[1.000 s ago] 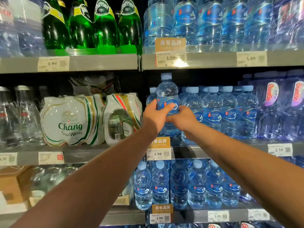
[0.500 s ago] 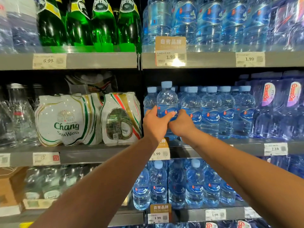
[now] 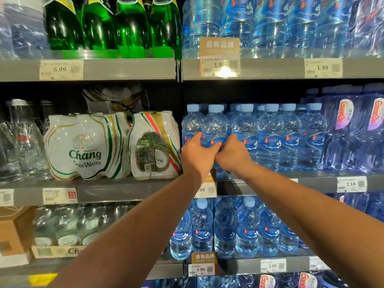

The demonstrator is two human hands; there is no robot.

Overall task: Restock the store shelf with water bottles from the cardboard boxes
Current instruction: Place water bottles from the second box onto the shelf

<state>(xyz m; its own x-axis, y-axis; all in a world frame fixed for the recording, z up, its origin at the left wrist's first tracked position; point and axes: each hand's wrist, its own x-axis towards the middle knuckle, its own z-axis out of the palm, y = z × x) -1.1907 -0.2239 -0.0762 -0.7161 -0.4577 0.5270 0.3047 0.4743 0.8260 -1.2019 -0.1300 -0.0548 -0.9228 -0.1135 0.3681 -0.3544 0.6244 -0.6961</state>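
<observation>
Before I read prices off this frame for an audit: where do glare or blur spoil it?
Head view: white glare washes out the bottom of the orange-topped 1.99 price tag; head view, left edge: the clear glass bottles smear; head view, centre: the clear blue-capped plastic water bottle being gripped is sharp.

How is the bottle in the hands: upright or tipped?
Upright: the bottle has its cap straight above its body; left hand and right hand grip it.

Both arms reach forward, left hand (image 3: 197,157) and right hand (image 3: 233,156) touching, gripping one bottle (image 3: 214,129).
</observation>
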